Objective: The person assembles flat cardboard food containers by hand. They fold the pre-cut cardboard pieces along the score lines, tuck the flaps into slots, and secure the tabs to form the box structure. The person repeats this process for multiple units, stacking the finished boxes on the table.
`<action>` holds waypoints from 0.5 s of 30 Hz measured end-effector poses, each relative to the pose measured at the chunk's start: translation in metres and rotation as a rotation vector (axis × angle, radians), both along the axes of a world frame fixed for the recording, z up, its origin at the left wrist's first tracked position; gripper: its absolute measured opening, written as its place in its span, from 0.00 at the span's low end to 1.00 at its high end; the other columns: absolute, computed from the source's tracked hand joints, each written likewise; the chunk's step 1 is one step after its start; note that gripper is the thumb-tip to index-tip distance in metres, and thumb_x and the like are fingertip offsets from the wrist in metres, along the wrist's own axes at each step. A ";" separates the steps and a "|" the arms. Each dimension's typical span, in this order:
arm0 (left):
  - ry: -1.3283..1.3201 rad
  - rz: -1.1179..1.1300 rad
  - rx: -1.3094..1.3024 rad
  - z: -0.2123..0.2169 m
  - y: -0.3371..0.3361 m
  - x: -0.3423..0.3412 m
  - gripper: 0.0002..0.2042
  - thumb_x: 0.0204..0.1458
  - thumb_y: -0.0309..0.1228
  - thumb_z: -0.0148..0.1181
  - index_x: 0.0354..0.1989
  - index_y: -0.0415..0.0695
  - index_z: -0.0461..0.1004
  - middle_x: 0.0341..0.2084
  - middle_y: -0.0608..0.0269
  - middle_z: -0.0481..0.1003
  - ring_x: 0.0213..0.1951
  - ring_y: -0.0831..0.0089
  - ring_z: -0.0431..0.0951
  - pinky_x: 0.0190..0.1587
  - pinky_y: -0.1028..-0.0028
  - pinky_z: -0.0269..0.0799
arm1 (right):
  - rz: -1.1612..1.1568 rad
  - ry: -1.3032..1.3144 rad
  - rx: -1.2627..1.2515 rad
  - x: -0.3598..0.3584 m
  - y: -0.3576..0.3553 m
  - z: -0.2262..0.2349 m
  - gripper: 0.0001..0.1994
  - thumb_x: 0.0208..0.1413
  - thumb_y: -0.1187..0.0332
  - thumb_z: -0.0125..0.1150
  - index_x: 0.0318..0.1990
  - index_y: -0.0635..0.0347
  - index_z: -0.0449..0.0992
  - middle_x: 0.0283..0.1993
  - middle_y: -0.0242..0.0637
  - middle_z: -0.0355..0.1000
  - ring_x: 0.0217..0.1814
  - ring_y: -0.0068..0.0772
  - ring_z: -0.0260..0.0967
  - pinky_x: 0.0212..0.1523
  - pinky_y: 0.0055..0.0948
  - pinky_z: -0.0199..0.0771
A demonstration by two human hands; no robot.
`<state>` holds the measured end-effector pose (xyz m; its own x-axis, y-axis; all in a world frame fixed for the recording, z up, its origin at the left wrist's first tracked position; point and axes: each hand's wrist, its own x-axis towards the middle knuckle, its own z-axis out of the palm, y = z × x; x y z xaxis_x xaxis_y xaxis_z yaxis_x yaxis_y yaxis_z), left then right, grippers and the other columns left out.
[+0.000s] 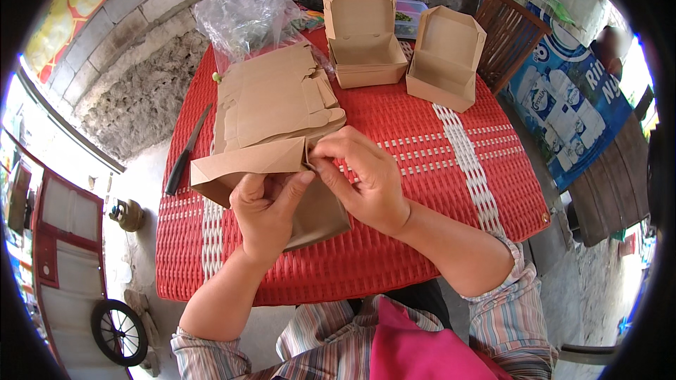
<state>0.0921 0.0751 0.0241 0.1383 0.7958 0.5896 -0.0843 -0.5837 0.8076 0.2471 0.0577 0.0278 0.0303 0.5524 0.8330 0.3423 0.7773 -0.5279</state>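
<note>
Half-folded brown cardboard box (271, 183) held over the red woven tabletop (436, 169).
Left hand (266, 211) grips its underside, right hand (362, 179) pinches a corner flap — the tab could crease or tear if forced askew.

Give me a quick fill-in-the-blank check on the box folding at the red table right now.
1. Both hands, left hand and right hand, grip a partly folded ____ box.
2. The number of finished open boxes standing at the table's far side is ____.
3. The knife lies toward the table's ____ edge.

Missing words: cardboard; two; left
</note>
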 end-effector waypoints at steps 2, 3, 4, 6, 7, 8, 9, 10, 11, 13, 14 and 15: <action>0.011 0.040 -0.010 0.000 0.002 -0.003 0.08 0.54 0.21 0.65 0.42 0.35 0.77 0.33 0.68 0.78 0.35 0.85 0.73 0.39 0.83 0.69 | 0.009 -0.009 0.006 -0.002 -0.002 0.002 0.08 0.54 0.80 0.62 0.41 0.64 0.75 0.36 0.40 0.73 0.36 0.37 0.73 0.35 0.30 0.73; 0.016 0.058 -0.014 0.000 0.004 -0.004 0.08 0.54 0.21 0.65 0.42 0.35 0.77 0.33 0.68 0.78 0.35 0.85 0.73 0.39 0.83 0.69 | 0.011 -0.014 -0.002 -0.002 -0.003 0.003 0.08 0.53 0.80 0.63 0.41 0.64 0.75 0.36 0.40 0.74 0.37 0.36 0.74 0.37 0.29 0.73; -0.007 0.044 -0.019 0.000 0.006 -0.005 0.08 0.54 0.21 0.65 0.42 0.35 0.77 0.33 0.68 0.78 0.36 0.85 0.73 0.39 0.83 0.69 | 0.014 -0.019 -0.010 -0.002 -0.004 0.003 0.08 0.53 0.80 0.64 0.41 0.64 0.75 0.37 0.40 0.74 0.38 0.36 0.74 0.38 0.28 0.74; -0.052 0.016 -0.027 0.001 0.008 -0.006 0.08 0.54 0.21 0.65 0.42 0.35 0.77 0.33 0.69 0.78 0.36 0.85 0.73 0.40 0.83 0.68 | -0.003 -0.028 0.026 -0.001 0.001 -0.001 0.09 0.53 0.81 0.64 0.41 0.64 0.75 0.37 0.41 0.74 0.38 0.37 0.74 0.38 0.29 0.74; -0.038 0.019 -0.022 0.001 0.008 -0.006 0.08 0.54 0.22 0.65 0.42 0.35 0.77 0.33 0.69 0.78 0.36 0.85 0.73 0.40 0.83 0.68 | -0.012 -0.033 0.044 -0.001 0.002 -0.002 0.09 0.52 0.81 0.64 0.41 0.64 0.75 0.37 0.41 0.74 0.38 0.38 0.74 0.38 0.30 0.74; -0.025 0.025 -0.018 0.000 0.007 -0.007 0.08 0.55 0.22 0.64 0.42 0.35 0.77 0.33 0.69 0.78 0.37 0.85 0.72 0.41 0.83 0.68 | -0.015 -0.043 0.044 0.000 0.002 -0.001 0.09 0.52 0.81 0.64 0.41 0.64 0.75 0.37 0.42 0.74 0.38 0.38 0.74 0.38 0.30 0.74; -0.012 0.030 -0.013 -0.001 0.007 -0.008 0.07 0.55 0.22 0.64 0.41 0.35 0.77 0.33 0.69 0.78 0.37 0.85 0.72 0.41 0.83 0.68 | -0.019 -0.054 0.045 0.002 0.002 -0.001 0.09 0.52 0.81 0.64 0.41 0.65 0.75 0.37 0.42 0.74 0.38 0.39 0.74 0.38 0.30 0.74; -0.011 0.062 0.005 -0.002 0.006 -0.006 0.07 0.55 0.22 0.64 0.41 0.35 0.78 0.33 0.69 0.78 0.36 0.85 0.72 0.40 0.83 0.68 | -0.022 -0.065 0.045 0.003 0.002 0.000 0.09 0.52 0.81 0.64 0.41 0.65 0.75 0.37 0.42 0.74 0.38 0.39 0.74 0.38 0.31 0.74; -0.009 0.093 0.023 -0.002 0.004 -0.002 0.07 0.56 0.22 0.63 0.42 0.35 0.78 0.33 0.69 0.78 0.35 0.85 0.72 0.39 0.82 0.68 | -0.038 -0.078 0.083 0.002 0.003 -0.001 0.09 0.52 0.81 0.64 0.40 0.65 0.74 0.37 0.42 0.73 0.37 0.40 0.74 0.36 0.32 0.74; 0.063 0.155 0.074 -0.003 0.003 -0.001 0.07 0.56 0.22 0.61 0.42 0.35 0.78 0.32 0.69 0.78 0.34 0.85 0.71 0.38 0.82 0.69 | -0.070 -0.103 0.158 0.000 0.005 -0.002 0.09 0.52 0.80 0.63 0.40 0.65 0.73 0.35 0.42 0.71 0.34 0.42 0.73 0.33 0.33 0.73; 0.132 0.187 0.108 -0.003 0.003 -0.003 0.07 0.57 0.21 0.60 0.42 0.35 0.78 0.31 0.69 0.78 0.33 0.85 0.71 0.37 0.81 0.69 | -0.076 -0.110 0.156 0.001 0.006 -0.002 0.09 0.51 0.80 0.64 0.40 0.65 0.73 0.35 0.42 0.71 0.34 0.42 0.72 0.33 0.33 0.73; 0.201 0.219 0.142 -0.003 0.003 -0.005 0.07 0.57 0.20 0.59 0.43 0.35 0.78 0.31 0.69 0.78 0.32 0.85 0.71 0.37 0.81 0.69 | -0.082 -0.117 0.155 0.002 0.007 -0.001 0.10 0.51 0.80 0.64 0.40 0.65 0.72 0.35 0.42 0.71 0.33 0.42 0.72 0.32 0.33 0.73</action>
<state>0.0874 0.0781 0.0209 0.0979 0.7311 0.6752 0.2089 -0.6785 0.7043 0.2494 0.0643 0.0266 -0.0322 0.4171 0.9083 0.4594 0.8132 -0.3572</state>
